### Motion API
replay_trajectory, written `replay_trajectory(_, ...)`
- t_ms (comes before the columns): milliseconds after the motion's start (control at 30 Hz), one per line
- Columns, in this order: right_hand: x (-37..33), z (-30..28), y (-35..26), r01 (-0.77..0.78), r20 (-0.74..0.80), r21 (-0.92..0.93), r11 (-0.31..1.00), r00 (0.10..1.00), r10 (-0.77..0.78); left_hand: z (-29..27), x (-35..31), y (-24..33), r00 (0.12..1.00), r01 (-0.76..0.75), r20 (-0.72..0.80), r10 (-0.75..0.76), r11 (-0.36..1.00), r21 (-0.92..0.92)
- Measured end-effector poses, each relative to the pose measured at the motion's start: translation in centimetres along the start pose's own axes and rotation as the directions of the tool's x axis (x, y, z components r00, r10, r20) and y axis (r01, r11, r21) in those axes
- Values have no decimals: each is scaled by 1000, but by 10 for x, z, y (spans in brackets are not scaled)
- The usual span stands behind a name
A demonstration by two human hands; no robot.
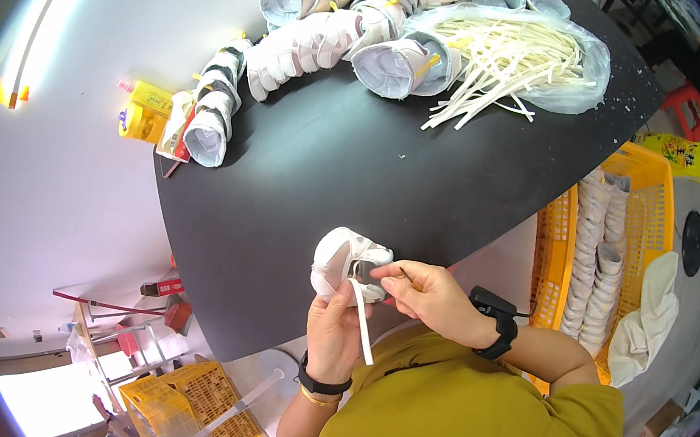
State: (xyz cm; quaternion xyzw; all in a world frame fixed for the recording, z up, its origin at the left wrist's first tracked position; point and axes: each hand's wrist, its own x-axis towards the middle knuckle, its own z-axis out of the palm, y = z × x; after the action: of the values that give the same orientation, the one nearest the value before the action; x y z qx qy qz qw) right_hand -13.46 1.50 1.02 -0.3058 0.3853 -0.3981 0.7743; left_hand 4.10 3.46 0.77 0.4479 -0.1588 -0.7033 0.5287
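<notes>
And here we are at the near edge of the black table (302, 184), where a small white shoe upper (333, 255) sits in the left hand (332, 340), thumb and fingers clamped on it and on a pale strip (361, 331)! The right hand (431, 300) is in at the opening from the table's right side, thumb and forefinger drawn together on what may be a slim dark tool (404, 272), though the view is too small to swear to it.

How far along? Partway on this one, I'd judge: the strip meets the upper at its opening, yet a long tail hangs loose past the table's near edge, so this piece looks unfinished. Towards the table's far edge lie plenty more nested uppers (308, 50), beside a heap of loose strips (512, 52) spilling from a clear bag (593, 82). Off the table's right side, a yellow crate (655, 195) holds further stacks (587, 252); whether those are finished, I can't tell from here.

And what's hidden? The fingers cover the strip's upper end, the upper's inside is mostly out of sight, and the stacks at the table's far edge run off the top of the view
</notes>
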Motion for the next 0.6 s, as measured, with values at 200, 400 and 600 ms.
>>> replay_trajectory(200,8,-1,8,-36,-57,31,999,998,38,13,-6,-4,1000,0,27,-5,986,168)
replay_trajectory(400,-10,5,-7,62,82,-156,986,995,-49,12,-1,-13,982,-93,-152,110,989,116)
replay_trajectory(600,-9,-9,-19,216,-116,-234,948,962,-248,5,-2,-5,999,18,-32,-20,999,-50)
